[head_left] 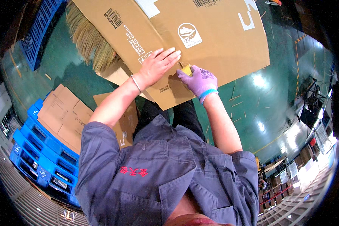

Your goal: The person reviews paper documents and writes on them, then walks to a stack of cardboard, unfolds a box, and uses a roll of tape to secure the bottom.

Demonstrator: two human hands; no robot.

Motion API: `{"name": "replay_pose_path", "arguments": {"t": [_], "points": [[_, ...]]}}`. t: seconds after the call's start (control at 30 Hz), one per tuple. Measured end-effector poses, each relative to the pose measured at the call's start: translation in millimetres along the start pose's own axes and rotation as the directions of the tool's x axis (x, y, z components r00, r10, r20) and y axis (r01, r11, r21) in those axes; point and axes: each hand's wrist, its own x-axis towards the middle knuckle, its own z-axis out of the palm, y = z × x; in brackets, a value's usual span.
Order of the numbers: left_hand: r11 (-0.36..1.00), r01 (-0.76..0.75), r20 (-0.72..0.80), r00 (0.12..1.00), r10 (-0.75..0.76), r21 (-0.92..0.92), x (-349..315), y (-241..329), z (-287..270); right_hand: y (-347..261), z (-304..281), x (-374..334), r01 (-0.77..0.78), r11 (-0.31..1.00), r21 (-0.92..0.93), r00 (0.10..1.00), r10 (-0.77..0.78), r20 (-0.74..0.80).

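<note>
A large flattened brown cardboard carton (pixel 222 45) with printed marks spreads out in front of me. My left hand (pixel 156 67), bare with a bracelet at the wrist, presses flat on it with fingers stretched. Just to its right, my right hand (pixel 199 81) wears a purple glove with a blue cuff. Its fingers are closed around a small yellow tool (pixel 187 70) that meets the cardboard close to a fold. Most of the tool is hidden by the glove, so its exact kind does not show.
Straw broom heads (pixel 90 37) lie beyond the carton at the left. Flat cardboard pieces (pixel 66 115) rest on stacked blue pallets (pixel 41 150) at lower left. Another blue pallet (pixel 43 32) stands at far left. Thin scraps litter the green floor (pixel 260 98).
</note>
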Motion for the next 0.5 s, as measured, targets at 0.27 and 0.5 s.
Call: {"name": "replay_pose_path", "arguments": {"t": [0.27, 0.5], "points": [[0.966, -0.112, 0.046, 0.993, 0.104, 0.231, 6.3, -7.3, -4.9, -0.2, -2.5, -0.8, 0.025, 1.0, -0.013, 0.998, -0.024, 0.057], [0.961, -0.1, 0.089, 0.993, 0.079, 0.257, 2.7, -6.5, 7.6, 7.2, 3.2, 7.0, 0.062, 0.997, 0.05, 0.994, -0.066, 0.086]]}}
